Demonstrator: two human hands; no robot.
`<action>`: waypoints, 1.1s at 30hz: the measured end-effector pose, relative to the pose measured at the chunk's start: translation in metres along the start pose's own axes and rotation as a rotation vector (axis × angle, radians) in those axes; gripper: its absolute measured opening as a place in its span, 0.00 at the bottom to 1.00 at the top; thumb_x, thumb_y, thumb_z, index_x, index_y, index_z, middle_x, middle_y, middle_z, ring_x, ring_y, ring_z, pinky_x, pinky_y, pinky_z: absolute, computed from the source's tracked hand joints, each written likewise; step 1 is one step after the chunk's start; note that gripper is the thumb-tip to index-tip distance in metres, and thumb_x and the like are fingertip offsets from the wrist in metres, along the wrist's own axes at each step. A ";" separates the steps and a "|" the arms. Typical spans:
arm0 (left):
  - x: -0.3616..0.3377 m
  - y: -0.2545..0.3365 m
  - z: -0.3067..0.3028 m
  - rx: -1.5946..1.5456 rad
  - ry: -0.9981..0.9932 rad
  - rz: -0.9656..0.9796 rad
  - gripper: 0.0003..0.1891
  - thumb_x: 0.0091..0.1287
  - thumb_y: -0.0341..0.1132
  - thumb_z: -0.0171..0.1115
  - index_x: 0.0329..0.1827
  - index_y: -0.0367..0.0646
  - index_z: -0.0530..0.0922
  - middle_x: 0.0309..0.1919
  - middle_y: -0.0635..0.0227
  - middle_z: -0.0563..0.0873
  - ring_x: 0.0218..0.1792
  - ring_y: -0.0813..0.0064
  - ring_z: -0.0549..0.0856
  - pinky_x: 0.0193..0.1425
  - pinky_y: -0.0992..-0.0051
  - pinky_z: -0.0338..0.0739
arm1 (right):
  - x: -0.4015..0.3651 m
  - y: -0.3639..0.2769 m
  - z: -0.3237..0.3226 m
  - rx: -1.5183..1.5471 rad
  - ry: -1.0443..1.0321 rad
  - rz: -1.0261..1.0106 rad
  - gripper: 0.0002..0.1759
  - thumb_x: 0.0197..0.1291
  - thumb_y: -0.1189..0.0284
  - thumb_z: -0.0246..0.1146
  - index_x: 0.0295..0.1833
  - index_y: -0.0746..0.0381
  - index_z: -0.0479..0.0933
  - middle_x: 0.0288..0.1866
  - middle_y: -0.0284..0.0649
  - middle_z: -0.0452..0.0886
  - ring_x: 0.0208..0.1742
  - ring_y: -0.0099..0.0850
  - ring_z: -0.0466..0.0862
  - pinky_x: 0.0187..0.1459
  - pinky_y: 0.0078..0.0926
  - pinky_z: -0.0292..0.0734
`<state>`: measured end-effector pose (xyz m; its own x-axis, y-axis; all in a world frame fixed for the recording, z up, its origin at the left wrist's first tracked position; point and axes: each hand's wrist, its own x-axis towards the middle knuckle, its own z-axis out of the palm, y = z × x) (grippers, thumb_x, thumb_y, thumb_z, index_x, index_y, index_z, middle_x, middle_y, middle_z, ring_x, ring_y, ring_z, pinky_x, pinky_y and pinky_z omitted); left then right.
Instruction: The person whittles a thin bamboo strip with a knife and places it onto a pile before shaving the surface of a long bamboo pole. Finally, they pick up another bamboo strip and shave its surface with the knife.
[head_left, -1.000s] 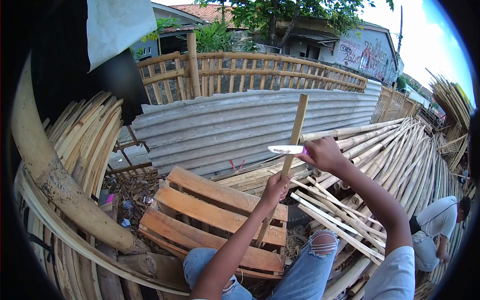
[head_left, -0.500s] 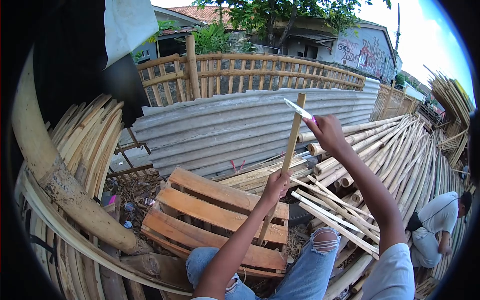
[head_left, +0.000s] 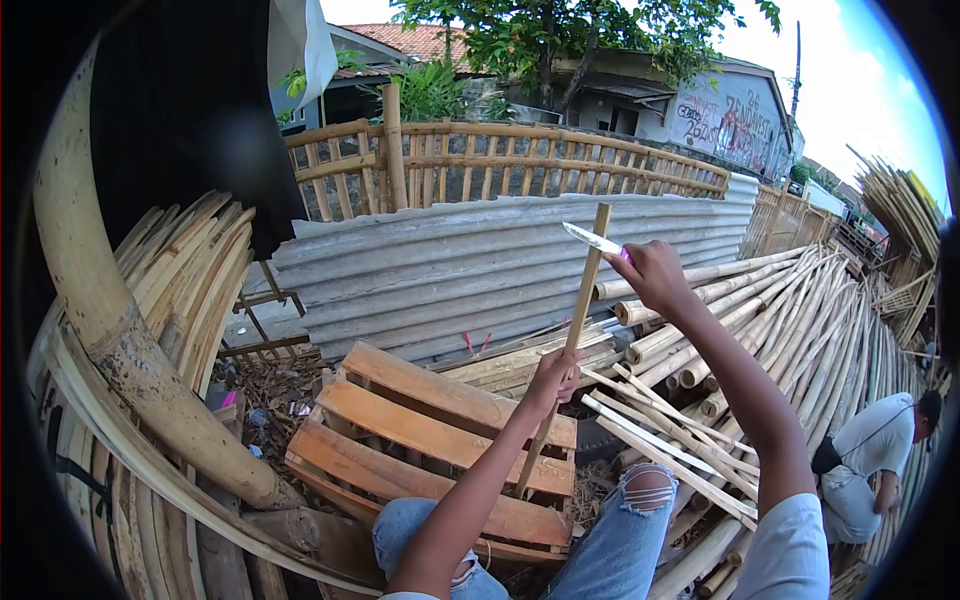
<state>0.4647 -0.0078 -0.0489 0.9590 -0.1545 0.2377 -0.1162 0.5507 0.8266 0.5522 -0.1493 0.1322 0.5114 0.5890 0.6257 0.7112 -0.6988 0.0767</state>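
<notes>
My left hand point(head_left: 553, 382) is wrapped round the middle of a long bamboo strip point(head_left: 582, 305). The strip stands nearly upright, leaning a little to the right at its top, its lower end over the wooden slatted bench point(head_left: 420, 405). In my right hand point(head_left: 655, 272) is a knife point(head_left: 592, 238) with a pink handle, mostly hidden by the fingers. Its pale blade points left and lies across the strip just below the top end.
Bamboo poles point(head_left: 735, 325) lie piled at the right, with loose split strips point(head_left: 680, 440) nearer me. A corrugated sheet point(head_left: 500, 265) stands behind the bench. Thick bamboo point(head_left: 160, 400) curves up at the left. Another person point(head_left: 870, 465) crouches at the far right.
The view has tilted slightly, so the scene sits a little lower. Both hands keep their grips, and the knife stays against the strip near its top.
</notes>
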 end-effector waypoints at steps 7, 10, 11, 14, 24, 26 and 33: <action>-0.001 0.005 -0.008 -0.055 -0.073 -0.028 0.20 0.69 0.50 0.51 0.24 0.49 0.61 0.09 0.79 0.58 0.08 0.88 0.56 0.11 0.84 0.49 | 0.008 0.009 -0.004 -0.093 0.018 -0.113 0.30 0.61 0.45 0.52 0.21 0.60 0.76 0.12 0.46 0.72 0.18 0.45 0.76 0.21 0.41 0.67; -0.002 0.007 -0.010 -0.051 -0.090 -0.030 0.20 0.69 0.51 0.50 0.24 0.49 0.61 0.09 0.79 0.58 0.08 0.88 0.56 0.11 0.84 0.49 | -0.018 -0.016 0.013 -0.089 -0.130 -0.237 0.31 0.62 0.44 0.51 0.21 0.59 0.76 0.12 0.45 0.72 0.17 0.45 0.76 0.21 0.40 0.67; -0.004 0.006 -0.010 -0.054 -0.083 -0.026 0.20 0.69 0.51 0.50 0.24 0.48 0.61 0.09 0.80 0.58 0.08 0.88 0.56 0.11 0.84 0.50 | -0.021 -0.018 0.015 -0.192 -0.217 -0.383 0.31 0.61 0.43 0.51 0.21 0.59 0.76 0.13 0.44 0.72 0.17 0.44 0.76 0.21 0.40 0.68; -0.002 0.003 -0.012 -0.049 -0.072 -0.035 0.20 0.67 0.52 0.53 0.26 0.49 0.62 0.10 0.80 0.59 0.08 0.89 0.56 0.10 0.85 0.50 | 0.008 0.010 0.003 -0.115 0.016 -0.161 0.30 0.61 0.44 0.53 0.21 0.59 0.77 0.12 0.42 0.72 0.16 0.43 0.76 0.21 0.38 0.69; -0.004 0.001 -0.009 -0.053 -0.093 -0.022 0.20 0.69 0.51 0.50 0.24 0.49 0.62 0.09 0.79 0.58 0.08 0.88 0.54 0.11 0.84 0.50 | 0.015 -0.012 -0.005 -0.053 -0.037 -0.104 0.28 0.61 0.47 0.54 0.20 0.59 0.75 0.13 0.44 0.72 0.17 0.45 0.75 0.23 0.41 0.67; -0.004 0.004 -0.012 -0.065 -0.116 -0.020 0.20 0.69 0.52 0.50 0.24 0.49 0.62 0.09 0.80 0.58 0.08 0.88 0.55 0.11 0.84 0.49 | 0.009 -0.015 -0.002 -0.167 -0.079 -0.342 0.31 0.62 0.46 0.52 0.19 0.60 0.75 0.12 0.46 0.72 0.18 0.47 0.75 0.22 0.41 0.67; -0.003 0.003 -0.017 -0.111 -0.134 -0.011 0.21 0.67 0.54 0.54 0.25 0.49 0.62 0.09 0.80 0.59 0.07 0.89 0.57 0.10 0.84 0.49 | -0.007 -0.018 0.008 -0.188 -0.187 -0.378 0.32 0.61 0.43 0.51 0.21 0.59 0.78 0.13 0.44 0.74 0.17 0.45 0.76 0.21 0.39 0.69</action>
<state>0.4659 0.0082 -0.0555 0.9161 -0.2652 0.3008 -0.0693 0.6340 0.7702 0.5397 -0.1373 0.1201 0.3234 0.8679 0.3770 0.7735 -0.4720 0.4230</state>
